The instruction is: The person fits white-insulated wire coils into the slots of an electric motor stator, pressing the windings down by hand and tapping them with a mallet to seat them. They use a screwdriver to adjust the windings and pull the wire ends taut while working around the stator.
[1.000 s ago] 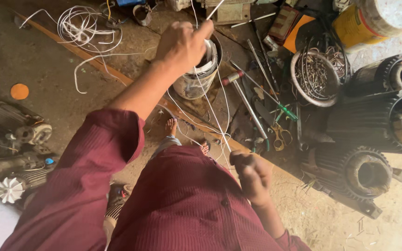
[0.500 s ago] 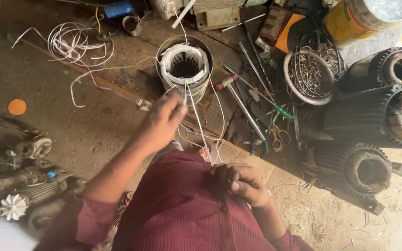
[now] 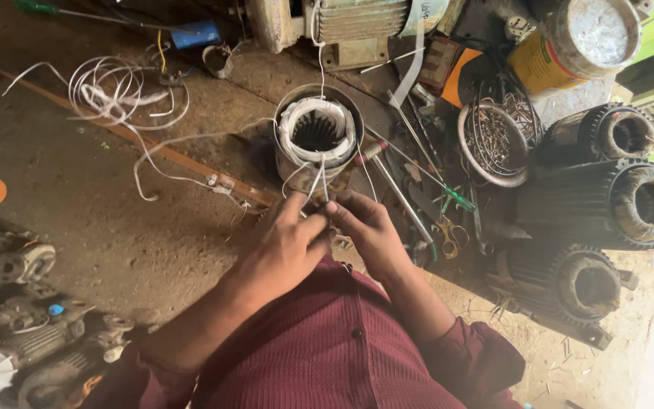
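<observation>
On a dusty workshop floor point(image 3: 100, 227), the motor stator point(image 3: 318, 136) stands at twelve o'clock, its white-bound winding seemingly mostly in place. Left hand point(image 3: 285, 246) and right hand point(image 3: 369, 227) meet, pinching loose white lacing threads point(image 3: 319, 178), apparently still untied. A yellow-labelled round tin point(image 3: 569, 45) sits at two o'clock.

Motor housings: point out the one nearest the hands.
The upright stator with white windings, just above both hands. The three dark finned housings lie on their sides at the right, farther away.
</observation>
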Demonstrator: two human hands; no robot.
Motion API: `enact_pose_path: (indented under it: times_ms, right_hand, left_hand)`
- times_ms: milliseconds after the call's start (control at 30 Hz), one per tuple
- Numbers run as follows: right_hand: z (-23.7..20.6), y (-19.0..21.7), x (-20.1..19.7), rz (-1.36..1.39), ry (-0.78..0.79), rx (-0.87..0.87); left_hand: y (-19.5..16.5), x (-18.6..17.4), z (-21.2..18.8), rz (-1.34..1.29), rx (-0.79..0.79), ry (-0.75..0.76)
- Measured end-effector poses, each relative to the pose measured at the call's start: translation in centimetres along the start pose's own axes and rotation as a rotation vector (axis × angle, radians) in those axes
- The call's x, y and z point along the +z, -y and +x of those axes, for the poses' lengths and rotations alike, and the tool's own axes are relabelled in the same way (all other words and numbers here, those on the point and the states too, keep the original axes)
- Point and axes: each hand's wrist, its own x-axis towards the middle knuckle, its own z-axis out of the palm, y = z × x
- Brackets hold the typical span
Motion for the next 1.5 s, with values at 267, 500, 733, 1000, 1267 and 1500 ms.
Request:
enact_pose_path:
  times_ms: [267,500,733,1000,1267,1500]
  right_hand:
    - [1.7,1.5,1.1,-0.728,0.042,-0.244]
    - [3.1,1.6,3.1,-0.757,-0.214,-0.264]
    - [4.9,2.0,4.6,-0.068,-0.426,-0.249]
    - [7.1,1.7,2.2,0.52,-0.408,-0.24]
    - [8.5,-1.0,-3.0,-0.393,-0.467,-0.123]
    - [3.2,-4.5,-9.5,-0.168,-0.526,-0.115]
  left_hand:
    - [4.1,-4.1,4.6,-0.007,0.06,0.305]
    - [9.6,-5.3,8.0,0.067,0.642,0.068]
    - [11.6,-4.9,10.2,-0.084,0.659,0.008]
    - [14.2,-7.2,11.2,-0.087,0.449,-0.069]
    - [20.8,-8.3,10.6,0.156,0.23,-0.07]
    - [20.6,-6.8,9.1,0.223,0.135,-0.07]
